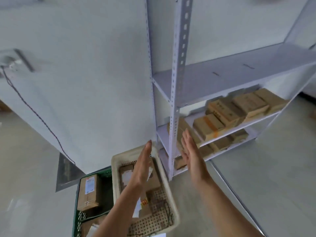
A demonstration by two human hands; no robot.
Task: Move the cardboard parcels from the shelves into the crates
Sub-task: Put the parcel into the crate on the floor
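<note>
Two crates (114,170) on pale floor (256,168) by shelving (222,77); left hand (142,168), right hand (191,156) empty, fingers straight.

Green crate (76,224) partly off-frame below.

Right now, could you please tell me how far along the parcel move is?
Done: several parcels already lie in the cream crate and the green crate, and the upper shelf is bare. In hand: nothing; the left hand and right hand are both open, reaching toward the shelves. Left: parcels on the middle shelf and more on the shelf beneath.
</note>
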